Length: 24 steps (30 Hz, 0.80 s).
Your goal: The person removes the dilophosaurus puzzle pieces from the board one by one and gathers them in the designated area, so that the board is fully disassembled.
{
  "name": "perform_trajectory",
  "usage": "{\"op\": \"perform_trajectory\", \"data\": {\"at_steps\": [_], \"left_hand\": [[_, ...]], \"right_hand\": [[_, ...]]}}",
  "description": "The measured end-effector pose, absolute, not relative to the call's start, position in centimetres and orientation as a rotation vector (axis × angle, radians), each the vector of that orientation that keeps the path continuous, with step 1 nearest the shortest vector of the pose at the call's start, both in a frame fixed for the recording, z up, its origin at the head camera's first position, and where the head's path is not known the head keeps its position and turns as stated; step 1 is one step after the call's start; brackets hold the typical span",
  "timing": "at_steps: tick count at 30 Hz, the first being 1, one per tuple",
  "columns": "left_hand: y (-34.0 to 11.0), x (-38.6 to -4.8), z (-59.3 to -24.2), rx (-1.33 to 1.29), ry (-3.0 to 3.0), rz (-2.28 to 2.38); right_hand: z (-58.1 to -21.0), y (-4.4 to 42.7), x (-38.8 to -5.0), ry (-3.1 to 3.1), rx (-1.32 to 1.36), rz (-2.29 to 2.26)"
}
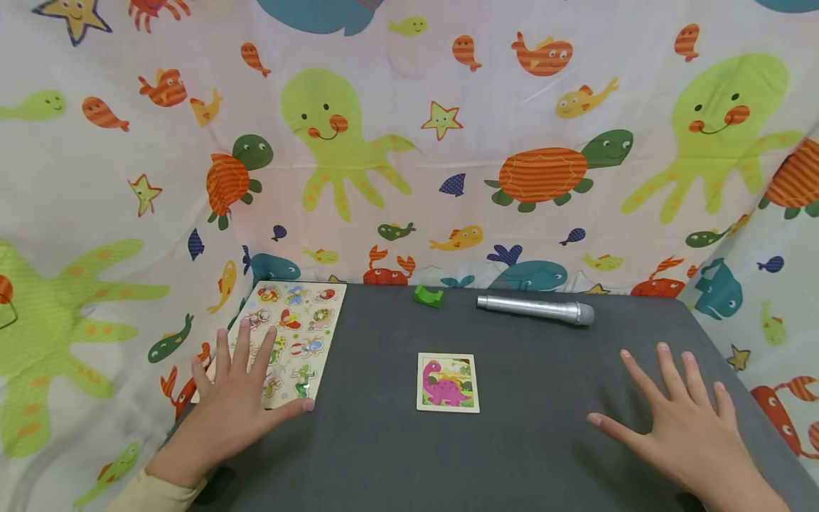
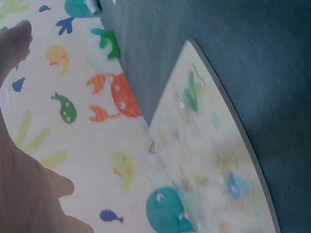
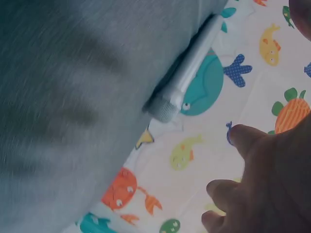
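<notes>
In the head view the left hand (image 1: 233,402), fingers spread, is over the near part of a cream board (image 1: 323,334) with insect pictures, holding nothing. The right hand (image 1: 691,419) is spread above the dark table at the right, also holding nothing. Between the hands lies a small square dinosaur picture (image 1: 446,384). Farther back are a green block (image 1: 428,296) and a silver microphone (image 1: 536,308). The left wrist view shows the board (image 2: 214,145) beside part of the left hand (image 2: 29,184); the right wrist view shows the microphone (image 3: 187,73) and the right hand (image 3: 267,174).
A dark grey table (image 1: 384,462) carries these things. A white cloth (image 1: 397,163) printed with sea animals hangs behind the table and along both sides, close to its back edge.
</notes>
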<state>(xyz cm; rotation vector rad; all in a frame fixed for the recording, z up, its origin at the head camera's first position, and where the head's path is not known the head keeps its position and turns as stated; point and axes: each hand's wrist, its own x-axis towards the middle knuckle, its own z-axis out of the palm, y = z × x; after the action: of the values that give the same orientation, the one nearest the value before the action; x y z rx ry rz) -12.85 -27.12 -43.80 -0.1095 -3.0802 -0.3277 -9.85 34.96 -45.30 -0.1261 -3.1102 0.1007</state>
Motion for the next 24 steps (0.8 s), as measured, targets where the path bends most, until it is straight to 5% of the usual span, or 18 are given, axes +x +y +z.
{"op": "perform_trajectory", "data": {"at_steps": [24], "left_hand": [[-10.6,-19.6,-48.4,-0.603,-3.060,-0.784]], "right_hand": [[-47.0,17.8,-16.6,-2.962,0.474,0.671]]}}
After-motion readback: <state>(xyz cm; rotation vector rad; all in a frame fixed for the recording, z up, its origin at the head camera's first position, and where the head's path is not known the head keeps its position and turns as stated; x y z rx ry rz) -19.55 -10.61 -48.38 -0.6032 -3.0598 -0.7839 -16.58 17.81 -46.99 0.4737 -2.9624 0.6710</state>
